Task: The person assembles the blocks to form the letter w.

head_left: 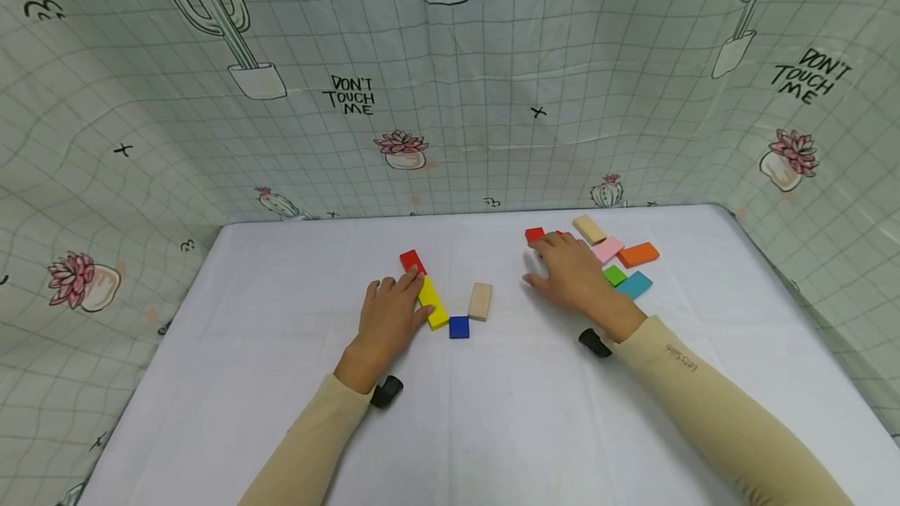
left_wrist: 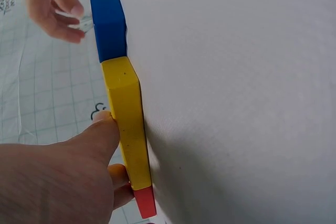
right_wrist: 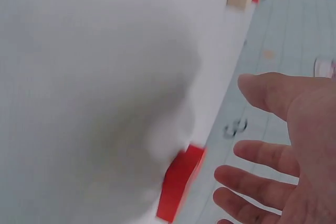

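Backdrop (head_left: 450, 92) reads "DON'T TOUCH ME" behind desk (head_left: 492, 420); left hand (head_left: 389, 315) rests, relaxed, on yellow block (head_left: 432, 299); right hand (head_left: 573, 272) spread near red block (right_wrist: 181, 184).

"DON'T TOUCH ME" and X marks are printed in black on the pale gridded fabric backdrop (head_left: 457, 84); small lettering, apparently "Let'sSlim", is borne by the beige fabric right sleeve (head_left: 724, 404).

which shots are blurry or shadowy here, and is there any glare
Right wrist view: red block looks soft, with a broad diffuse shadow on the white table; left wrist view: yellow block fairly crisp, shadow beside it; head view: mostly even light, no obvious glare.
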Tool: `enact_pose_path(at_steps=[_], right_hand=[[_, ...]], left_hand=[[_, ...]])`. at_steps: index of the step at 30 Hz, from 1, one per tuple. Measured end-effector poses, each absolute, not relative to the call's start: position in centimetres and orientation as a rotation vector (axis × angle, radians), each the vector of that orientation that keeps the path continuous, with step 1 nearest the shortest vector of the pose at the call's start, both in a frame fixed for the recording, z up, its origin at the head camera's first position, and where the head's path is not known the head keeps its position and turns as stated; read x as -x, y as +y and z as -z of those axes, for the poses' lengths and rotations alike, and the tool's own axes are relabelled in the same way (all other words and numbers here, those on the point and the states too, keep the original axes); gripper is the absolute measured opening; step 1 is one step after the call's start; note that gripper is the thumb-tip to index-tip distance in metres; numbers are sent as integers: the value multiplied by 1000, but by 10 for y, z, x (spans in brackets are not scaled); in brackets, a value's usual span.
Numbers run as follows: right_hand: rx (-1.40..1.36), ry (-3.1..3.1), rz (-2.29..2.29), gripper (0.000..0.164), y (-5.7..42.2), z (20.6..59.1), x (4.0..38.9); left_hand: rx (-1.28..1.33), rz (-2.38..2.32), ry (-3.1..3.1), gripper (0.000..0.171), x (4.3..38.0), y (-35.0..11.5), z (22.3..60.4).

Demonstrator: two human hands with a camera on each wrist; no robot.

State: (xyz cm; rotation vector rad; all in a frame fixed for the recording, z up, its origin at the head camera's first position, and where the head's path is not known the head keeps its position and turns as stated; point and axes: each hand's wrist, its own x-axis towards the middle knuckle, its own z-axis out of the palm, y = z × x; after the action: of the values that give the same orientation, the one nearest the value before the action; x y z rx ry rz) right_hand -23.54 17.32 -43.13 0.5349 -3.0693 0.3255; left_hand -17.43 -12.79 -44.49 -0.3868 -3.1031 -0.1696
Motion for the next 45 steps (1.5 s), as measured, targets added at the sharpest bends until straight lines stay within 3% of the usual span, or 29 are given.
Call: enact_pose_path(at_steps=[11, 20, 32, 45], right_hand=[[-429, -3062, -365, 59, 207, 429, 251], [-401, -3109, -362, 67, 217, 432, 262], [-413, -3121, -339, 55, 216, 439, 267], [-422, -3098, -391, 59, 208, 430, 255]], left_hand=[[397, 160, -3093, 60, 174, -128, 445], [379, 164, -3102, 60, 174, -127, 444], [384, 157, -3104, 62, 174, -126, 445], [391, 132, -3097, 61, 175, -128, 445]])
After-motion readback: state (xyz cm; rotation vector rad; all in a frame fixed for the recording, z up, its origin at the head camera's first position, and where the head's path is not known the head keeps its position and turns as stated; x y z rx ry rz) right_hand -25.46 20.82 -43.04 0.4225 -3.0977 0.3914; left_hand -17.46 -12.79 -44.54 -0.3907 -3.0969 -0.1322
